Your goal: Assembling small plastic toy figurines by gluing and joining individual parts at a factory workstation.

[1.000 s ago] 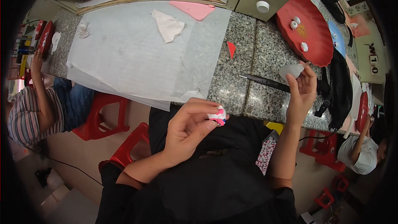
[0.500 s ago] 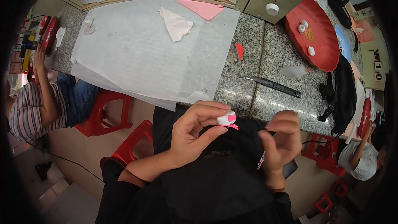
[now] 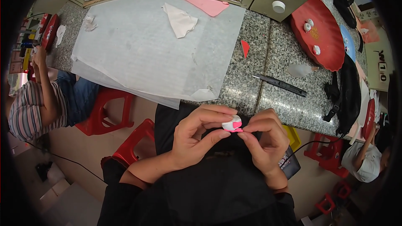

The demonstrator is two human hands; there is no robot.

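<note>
A small white figurine [image 3: 228,124] with a bright pink patch and a thin pink strip along its underside is held over my lap, just off the table's front edge. My left hand [image 3: 193,133] grips its left side between thumb and fingertips. From the right, the thumb and forefinger of my right hand [image 3: 267,140] come together at the end of the pink strip. The fingertips hide part of the strip.
A white paper sheet [image 3: 142,50] covers the granite table, with a crumpled cloth [image 3: 181,21] on it. To the right lie a black utility knife [image 3: 280,85], a small translucent bottle [image 3: 298,70] and a red scalloped tray [image 3: 324,33] holding white pieces. A co-worker [image 3: 39,104] sits at left.
My right hand has moved left and inward from apart, bringing its fingertips to the figurine's pink strip. My left hand still holds the figurine, shifted slightly right. A yellow container now shows behind my right hand.
</note>
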